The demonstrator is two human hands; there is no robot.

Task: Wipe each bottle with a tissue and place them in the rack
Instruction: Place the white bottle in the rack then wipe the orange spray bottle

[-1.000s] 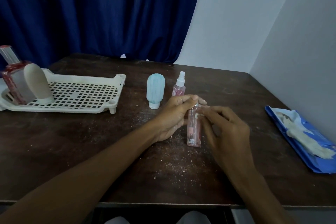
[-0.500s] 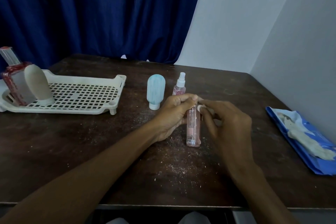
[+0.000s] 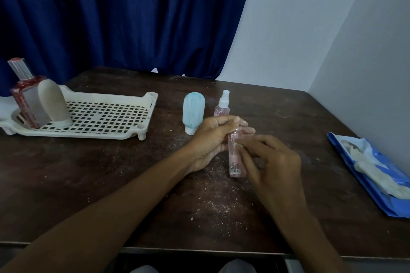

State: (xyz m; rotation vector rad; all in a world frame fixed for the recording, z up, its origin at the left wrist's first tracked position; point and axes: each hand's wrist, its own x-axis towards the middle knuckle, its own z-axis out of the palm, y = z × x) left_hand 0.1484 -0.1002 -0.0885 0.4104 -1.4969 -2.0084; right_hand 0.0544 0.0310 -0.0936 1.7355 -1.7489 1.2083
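Note:
A slim pink bottle stands upright on the dark table at the centre. My left hand grips its top, fingers curled over the cap. My right hand presses its curled fingers against the bottle's right side; any tissue under them is hidden. Behind stand a pale blue tube on its cap and a small pink spray bottle. The white rack at the left holds a red-edged bottle and a beige tube.
A blue tissue pack with white tissues on it lies at the table's right edge, next to the wall. Pale crumbs speckle the table around the bottle. A blue curtain hangs behind the table.
My right hand's fingers have slid down from the bottle's top to its middle. The small white wad seen at the fingertips earlier is now hidden. My left hand keeps its hold.

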